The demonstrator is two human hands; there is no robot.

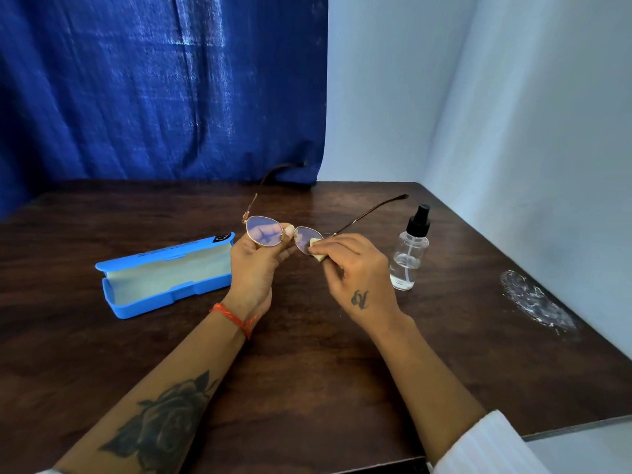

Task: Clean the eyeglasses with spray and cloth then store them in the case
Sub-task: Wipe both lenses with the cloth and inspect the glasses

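From the head camera, the left hand (254, 260) holds the eyeglasses (284, 234) above the middle of the dark wooden table (307, 371), its fingers curled round the left lens and its thumb at the bridge. The right hand (355, 268) pinches a small pale cloth (316, 249) against the right lens. Both temple arms stick out toward the far side. An open blue case (164, 278) lies on the table to the left. A clear spray bottle (410, 251) with a black cap stands upright just right of the right hand.
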